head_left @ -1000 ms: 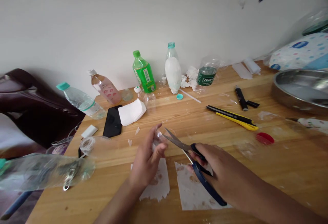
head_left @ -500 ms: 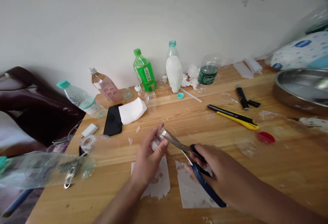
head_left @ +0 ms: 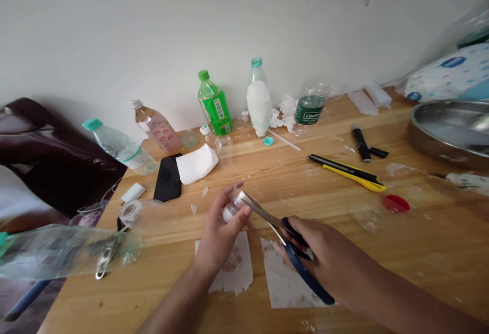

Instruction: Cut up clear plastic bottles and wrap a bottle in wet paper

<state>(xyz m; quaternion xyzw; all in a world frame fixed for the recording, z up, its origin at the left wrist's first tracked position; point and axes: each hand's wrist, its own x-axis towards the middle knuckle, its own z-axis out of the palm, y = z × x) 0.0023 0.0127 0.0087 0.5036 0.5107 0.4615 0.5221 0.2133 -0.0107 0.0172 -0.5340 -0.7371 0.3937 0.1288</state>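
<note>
My left hand (head_left: pixel 223 227) is closed around a small clear plastic piece with a white part (head_left: pixel 230 212), perhaps the neck of a bottle; my fingers cover much of it. My right hand (head_left: pixel 321 257) grips the dark blue handles of a pair of scissors (head_left: pixel 263 214). The scissor blades point left, and their tips are at the upper edge of the plastic piece. Under my hands lie two torn, damp white paper sheets, a left sheet (head_left: pixel 240 268) and a right sheet (head_left: pixel 284 288).
A yellow utility knife (head_left: pixel 349 173), a black marker (head_left: pixel 361 143) and a red cap (head_left: pixel 396 203) lie to the right, before a metal basin (head_left: pixel 451 143). Along the wall stand a green bottle (head_left: pixel 217 110) and a white-wrapped form (head_left: pixel 260 107). A phone (head_left: pixel 168 178) and tissues (head_left: pixel 196 164) lie left.
Both hands stay in nearly the same place. The scissor blades have closed slightly at the edge of the plastic piece, which seems turned a little. The whole view has shifted slightly.
</note>
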